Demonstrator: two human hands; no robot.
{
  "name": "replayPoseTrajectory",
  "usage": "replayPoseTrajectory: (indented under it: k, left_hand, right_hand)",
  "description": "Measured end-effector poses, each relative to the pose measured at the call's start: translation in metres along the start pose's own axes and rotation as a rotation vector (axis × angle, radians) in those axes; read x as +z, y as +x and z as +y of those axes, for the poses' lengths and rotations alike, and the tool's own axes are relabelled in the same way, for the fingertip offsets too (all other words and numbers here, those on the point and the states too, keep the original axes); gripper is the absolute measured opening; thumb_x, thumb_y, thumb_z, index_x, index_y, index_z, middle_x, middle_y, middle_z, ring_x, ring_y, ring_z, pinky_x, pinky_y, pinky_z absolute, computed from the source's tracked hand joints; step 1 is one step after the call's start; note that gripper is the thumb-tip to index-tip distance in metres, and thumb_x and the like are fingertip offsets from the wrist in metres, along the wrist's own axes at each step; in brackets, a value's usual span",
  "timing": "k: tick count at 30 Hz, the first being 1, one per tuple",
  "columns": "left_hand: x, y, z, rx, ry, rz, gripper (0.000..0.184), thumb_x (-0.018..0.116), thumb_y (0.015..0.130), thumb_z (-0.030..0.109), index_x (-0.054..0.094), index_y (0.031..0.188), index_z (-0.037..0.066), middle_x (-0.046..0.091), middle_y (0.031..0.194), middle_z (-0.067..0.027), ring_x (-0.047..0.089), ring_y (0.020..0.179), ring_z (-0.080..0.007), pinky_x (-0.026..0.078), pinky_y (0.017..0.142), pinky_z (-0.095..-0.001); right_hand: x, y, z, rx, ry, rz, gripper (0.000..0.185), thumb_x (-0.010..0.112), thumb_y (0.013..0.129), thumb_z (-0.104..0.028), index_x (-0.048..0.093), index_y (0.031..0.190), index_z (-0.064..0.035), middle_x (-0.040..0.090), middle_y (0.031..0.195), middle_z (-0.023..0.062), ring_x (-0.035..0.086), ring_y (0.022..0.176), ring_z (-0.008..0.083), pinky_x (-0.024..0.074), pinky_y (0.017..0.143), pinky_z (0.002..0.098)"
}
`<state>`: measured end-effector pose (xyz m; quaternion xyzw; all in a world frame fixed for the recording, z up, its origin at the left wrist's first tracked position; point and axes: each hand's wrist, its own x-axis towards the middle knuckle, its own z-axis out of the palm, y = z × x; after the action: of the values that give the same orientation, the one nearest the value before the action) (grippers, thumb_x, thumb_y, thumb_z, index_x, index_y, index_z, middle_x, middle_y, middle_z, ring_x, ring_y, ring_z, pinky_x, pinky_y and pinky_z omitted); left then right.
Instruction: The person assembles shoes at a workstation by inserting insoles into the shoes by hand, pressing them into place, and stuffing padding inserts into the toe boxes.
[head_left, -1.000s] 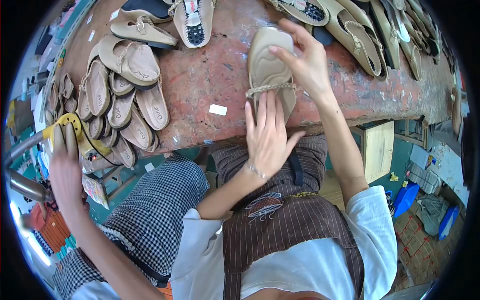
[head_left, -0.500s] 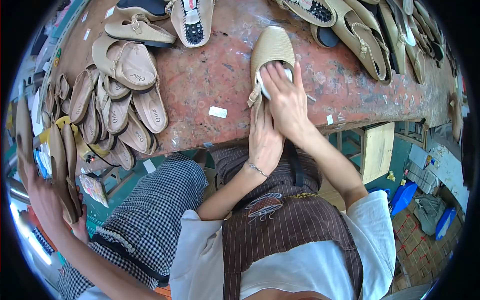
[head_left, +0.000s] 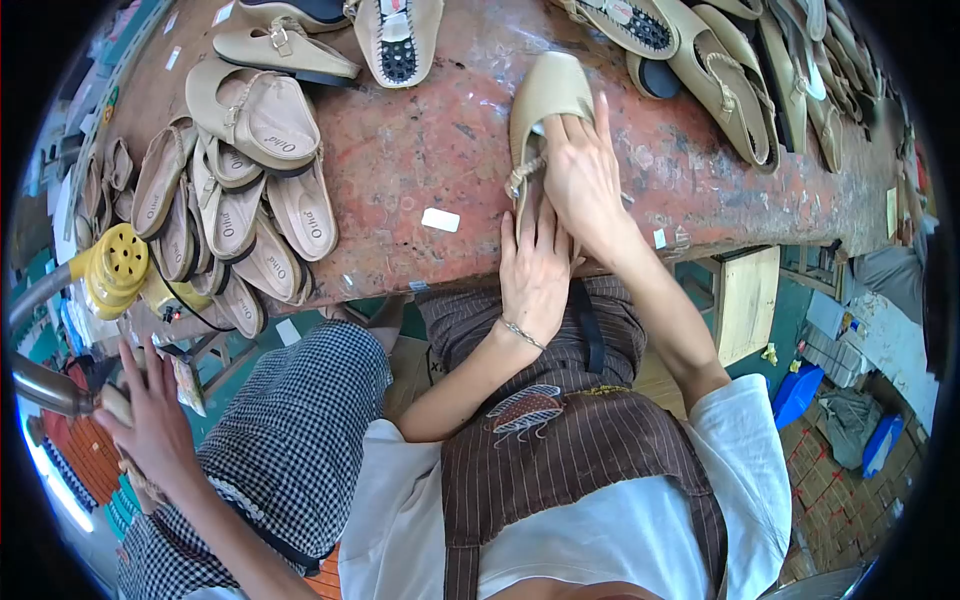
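Lying on the worn red table (head_left: 400, 170), close to its front edge and with its toe pointing away from the body: one tan shoe (head_left: 552, 88), mostly ahead of the left hand (head_left: 537, 280) and partly under the right hand (head_left: 582, 180). Reaching into its opening with the right, fingers close together and tucked beneath the front part, back of the hand upward; with the tips hidden inside, cannot tell whether gripping or only pressing. Placed at the heel end with the left, nearer the body, fingers fairly straight and slightly apart; cannot tell whether pinching the heel or merely resting on it. Just left of the right hand, on the shoe's side, a braided strap (head_left: 524, 176). Farther left, apart from the shoe, a white label (head_left: 440, 219), then a shoe pile (head_left: 290, 205); up to the right, more shoes (head_left: 715, 85).
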<state>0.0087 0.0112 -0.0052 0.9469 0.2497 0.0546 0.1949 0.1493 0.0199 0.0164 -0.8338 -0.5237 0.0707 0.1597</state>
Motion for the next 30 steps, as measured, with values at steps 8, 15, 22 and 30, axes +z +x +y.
replayPoseTrajectory:
  k: [8,15,22,30]
  left_hand:
    - [0.003,-0.001,0.000,-0.008,0.039,-0.085,0.053,0.052,0.091,0.022,0.051,0.140,0.003,0.051,0.140,-0.0182,0.038,0.137,-0.0362,0.022,0.118,-0.0575]
    - [0.008,-0.001,-0.004,0.044,0.033,-0.008,0.068,0.067,0.085,0.032,0.047,0.139,-0.005,0.042,0.147,-0.0243,0.032,0.141,-0.0417,0.027,0.116,-0.0575]
    - [-0.013,0.002,-0.018,0.159,-0.234,0.272,0.036,0.065,0.087,0.011,0.063,0.119,-0.005,0.060,0.121,-0.0257,0.053,0.120,-0.0427,0.044,0.102,-0.0519]
    - [-0.178,-0.010,-0.149,-0.223,0.095,0.823,0.036,0.056,0.099,0.011,0.056,0.123,-0.016,0.068,0.116,-0.0254,0.065,0.102,-0.0346,0.046,0.097,-0.0419]
  right_hand:
    - [0.014,0.003,-0.004,0.033,-0.082,-0.066,0.052,0.057,0.083,-0.014,0.049,0.125,0.0145,0.057,0.120,0.0321,0.051,0.123,0.0455,0.0214,0.117,0.0568]
    - [0.016,0.010,0.007,0.080,-0.137,-0.101,0.029,0.060,0.079,-0.014,0.065,0.101,0.0033,0.065,0.096,0.0220,0.064,0.102,0.0350,0.0147,0.118,0.0623]
    - [-0.028,-0.003,0.027,-0.364,0.340,0.059,0.023,0.065,0.085,-0.012,0.071,0.103,0.0001,0.069,0.089,0.0148,0.068,0.093,0.0301,0.0252,0.115,0.0588]
    - [-0.215,0.085,0.210,0.314,0.178,1.053,0.036,0.063,0.094,-0.027,0.065,0.121,-0.0032,0.066,0.119,0.0222,0.065,0.105,0.0348,0.0499,0.090,0.0405]
